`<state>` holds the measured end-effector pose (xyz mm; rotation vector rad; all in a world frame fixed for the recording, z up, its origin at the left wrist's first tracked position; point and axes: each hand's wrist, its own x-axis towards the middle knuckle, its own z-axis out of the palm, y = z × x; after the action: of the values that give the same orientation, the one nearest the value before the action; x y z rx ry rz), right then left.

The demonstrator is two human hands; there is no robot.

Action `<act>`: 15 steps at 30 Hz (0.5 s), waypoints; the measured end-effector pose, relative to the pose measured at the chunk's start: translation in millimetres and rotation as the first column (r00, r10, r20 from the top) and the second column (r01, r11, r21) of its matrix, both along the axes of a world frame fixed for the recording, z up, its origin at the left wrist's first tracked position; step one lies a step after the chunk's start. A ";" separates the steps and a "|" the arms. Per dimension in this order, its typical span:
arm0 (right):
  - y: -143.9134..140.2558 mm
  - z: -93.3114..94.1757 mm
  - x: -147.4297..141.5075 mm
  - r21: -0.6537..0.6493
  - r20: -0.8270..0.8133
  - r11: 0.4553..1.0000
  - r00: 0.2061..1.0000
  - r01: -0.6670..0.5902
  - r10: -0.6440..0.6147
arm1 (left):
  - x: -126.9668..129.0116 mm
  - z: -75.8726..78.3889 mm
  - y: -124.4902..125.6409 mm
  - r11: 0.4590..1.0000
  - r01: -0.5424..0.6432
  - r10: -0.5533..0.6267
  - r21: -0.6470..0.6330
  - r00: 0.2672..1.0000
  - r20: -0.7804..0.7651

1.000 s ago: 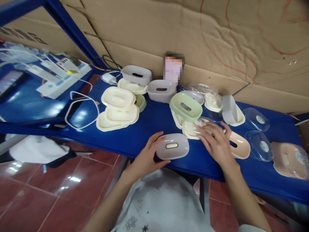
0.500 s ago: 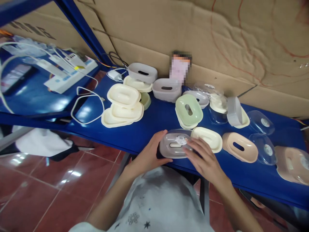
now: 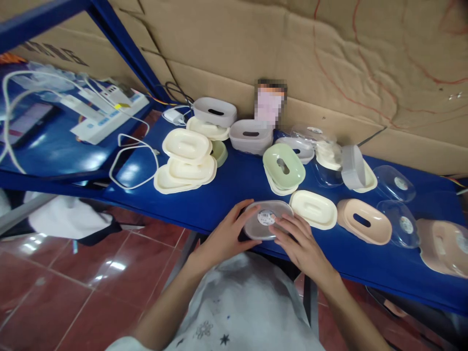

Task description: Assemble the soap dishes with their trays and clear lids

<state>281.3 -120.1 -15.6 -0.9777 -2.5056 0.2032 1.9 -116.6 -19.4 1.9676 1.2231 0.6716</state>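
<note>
A grey oval soap box point(image 3: 252, 226) with a clear lid sits at the front edge of the blue table. On the lid is a round white sticker point(image 3: 266, 217). My left hand point(image 3: 234, 226) wraps round the box's left end, thumb at the near side and fingers at the far side. The fingers of my right hand point(image 3: 298, 236) press on the lid's right end, close to the sticker. Just beyond my right hand lies a cream oval tray point(image 3: 313, 209). Behind the box, a green soap dish point(image 3: 284, 165) with a slot rests on a cream piece.
Cream trays point(image 3: 186, 146) are stacked at the left, near grey soap dishes point(image 3: 252, 136). To the right are a peach dish point(image 3: 365, 222) and clear lids point(image 3: 397, 183). A phone point(image 3: 270, 105) leans on the cardboard. A white cable point(image 3: 133, 187) loops beside a power strip point(image 3: 109, 119).
The clear lid and its sticker have shifted slightly left and nearer over the grey base, so the slot no longer shows. Both hands stay on the box; my right hand has moved a little left.
</note>
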 end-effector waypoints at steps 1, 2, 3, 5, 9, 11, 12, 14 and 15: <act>1.1 -0.8 1.0 -0.011 -0.003 1.000 1.000 0.002 -0.002 | 0.6 -0.1 -0.2 1.000 -0.001 0.001 0.003 1.000 -0.005; 2.1 -1.5 1.8 -0.021 -0.013 1.000 1.000 0.003 -0.003 | 1.3 -0.3 -0.3 1.000 -0.003 0.003 0.005 1.000 -0.013; 3.2 -2.1 2.3 -0.031 -0.026 1.000 1.000 0.001 -0.002 | 2.3 -0.4 -0.4 1.000 -0.007 0.007 0.007 1.000 -0.023; 5.7 -3.0 3.1 -0.047 -0.050 0.999 0.999 -0.005 0.003 | 5.1 -0.8 -0.2 1.000 -0.020 0.021 0.022 0.999 -0.043; 11.5 -3.7 7.3 -0.037 -0.061 0.999 0.998 -0.001 -0.001 | 11.8 -2.6 2.5 0.994 -0.067 0.072 0.082 0.995 -0.065; 12.4 -3.7 11.3 -0.010 -0.034 1.000 0.999 -0.005 0.005 | 13.0 -3.5 4.4 0.992 -0.070 0.078 0.106 0.994 -0.073; 12.0 -3.7 13.2 -0.001 -0.008 1.000 1.000 -0.014 0.014 | 12.4 -3.7 5.2 0.992 -0.063 0.072 0.112 0.995 -0.075; 9.6 -3.0 16.0 0.016 0.049 0.999 0.998 -0.030 0.029 | 9.3 -4.0 5.8 0.994 -0.040 0.048 0.106 0.997 -0.066; 8.0 -2.2 16.4 0.023 0.075 0.999 0.997 -0.036 0.034 | 7.0 -4.3 5.7 0.995 -0.030 0.035 0.092 0.998 -0.058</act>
<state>297.7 -112.0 -17.8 -0.9487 -2.5877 0.1490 8.9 -111.0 -23.7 2.0600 1.2836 0.7007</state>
